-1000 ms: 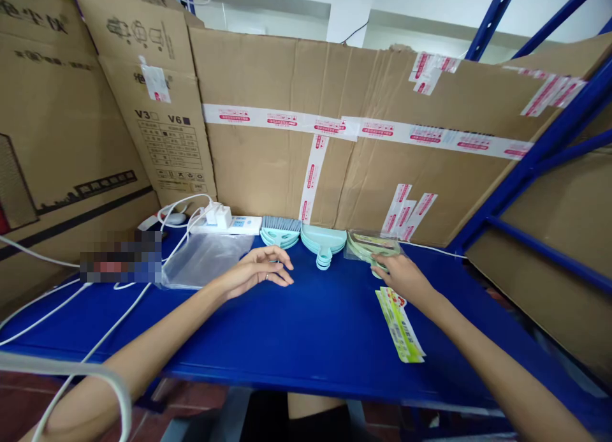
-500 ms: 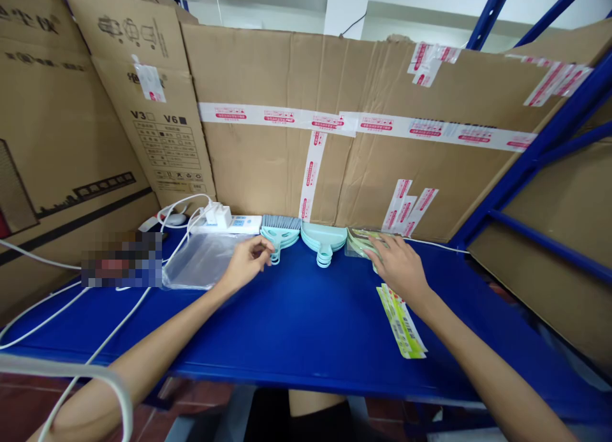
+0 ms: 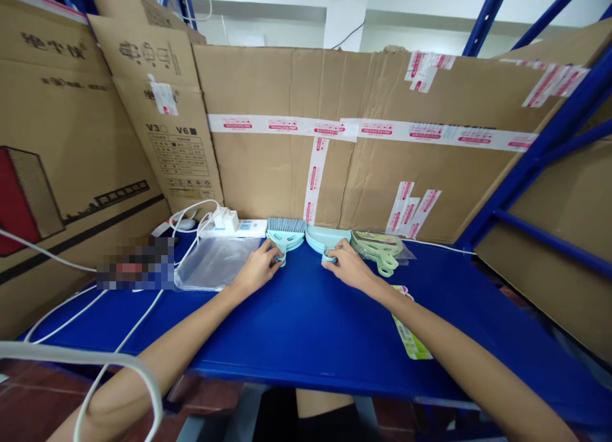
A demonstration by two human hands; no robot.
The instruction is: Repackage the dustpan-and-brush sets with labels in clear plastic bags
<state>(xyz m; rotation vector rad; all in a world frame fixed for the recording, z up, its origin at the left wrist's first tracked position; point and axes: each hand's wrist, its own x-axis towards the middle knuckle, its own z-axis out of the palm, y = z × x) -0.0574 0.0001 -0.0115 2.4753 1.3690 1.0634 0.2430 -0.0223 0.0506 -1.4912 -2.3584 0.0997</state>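
My left hand [image 3: 259,265] is closed around the handle end of a light-blue hand brush [image 3: 287,239], the top one of a small stack with grey bristles facing the cardboard. With fingers pinched, my right hand [image 3: 351,265] grips the handle end of a light-blue dustpan [image 3: 321,238], on a stack just right of the brushes. Both stacks rest on the blue table [image 3: 306,327]. Right of the dustpans lies a green brush-and-dustpan set [image 3: 380,247], partly in clear plastic. Under my right forearm, green-and-white printed cards [image 3: 412,340] are partly hidden.
Clear plastic bags [image 3: 215,263] lie left of the brushes, in front of a white power strip [image 3: 251,228] with plugs. White cables [image 3: 122,340] run across the left side. Taped cardboard [image 3: 268,174] walls the back, and a blue metal frame [image 3: 540,155] stands at the right.
My right hand has moved left from the green set to the dustpan handle and closed on it. My left hand has taken hold of the brush handle. The view has shifted slightly.
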